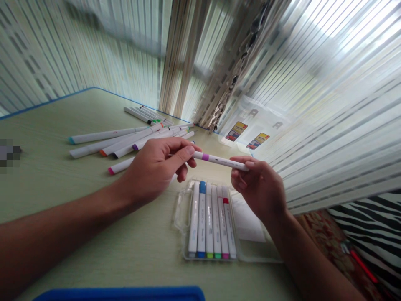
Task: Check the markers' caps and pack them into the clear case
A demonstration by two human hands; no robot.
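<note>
Above the table I hold a white marker (219, 159) with a purple band, one end in each hand. My left hand (167, 159) pinches its left end between thumb and fingers. The right end sits in the closed fingers of my right hand (261, 184). Below them lies an open clear plastic case (183, 209), with several white markers (209, 221) side by side in its left half; their ends show blue, green, pink and red. A loose pile of white markers (134, 140) with coloured ends lies left of and behind my left hand, partly hidden by it.
Two clear packages with yellow-and-red labels (236, 131) stand at the back against striped curtains (125, 54). A blue edge of some object (125, 294) shows at the front. Zebra-striped fabric (369, 234) is at the right, beyond the table.
</note>
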